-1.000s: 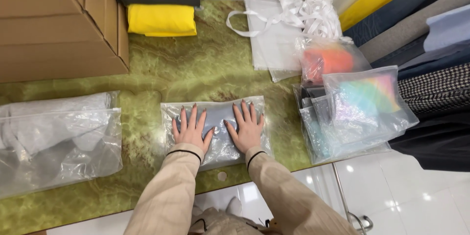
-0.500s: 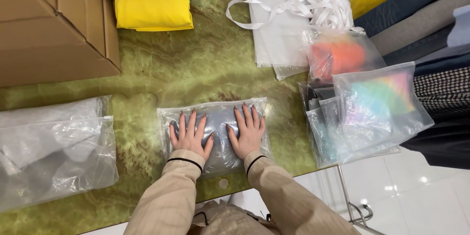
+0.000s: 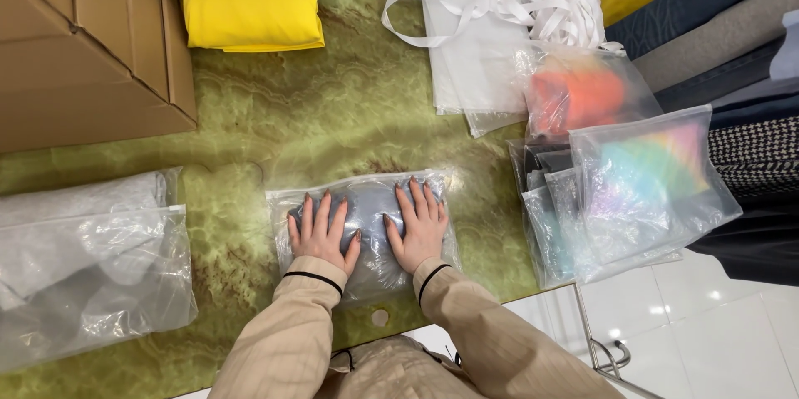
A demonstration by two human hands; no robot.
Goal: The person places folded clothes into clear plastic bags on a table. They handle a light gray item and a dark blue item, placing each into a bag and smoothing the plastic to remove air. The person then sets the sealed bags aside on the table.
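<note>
Both hands lie flat on a clear plastic bag [image 3: 364, 228] w/ grey cloth inside, near the front edge of the green table [image 3: 333, 124]. The left hand [image 3: 320, 231] and right hand [image 3: 418, 224] have fingers spread wide, gripping nothing — palms press down, prob. to squash the bag flat. More filled bags [image 3: 632, 191] sit piled at the right, out of the way.

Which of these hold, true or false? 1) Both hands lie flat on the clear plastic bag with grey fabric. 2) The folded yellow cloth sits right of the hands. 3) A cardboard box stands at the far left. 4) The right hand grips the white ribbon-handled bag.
1) True: left hand and right hand lie flat on the clear plastic bag with grey fabric.
2) False: the folded yellow cloth lies far left, beside the cardboard box.
3) True.
4) False: the white ribbon-handled bag lies untouched.
</note>
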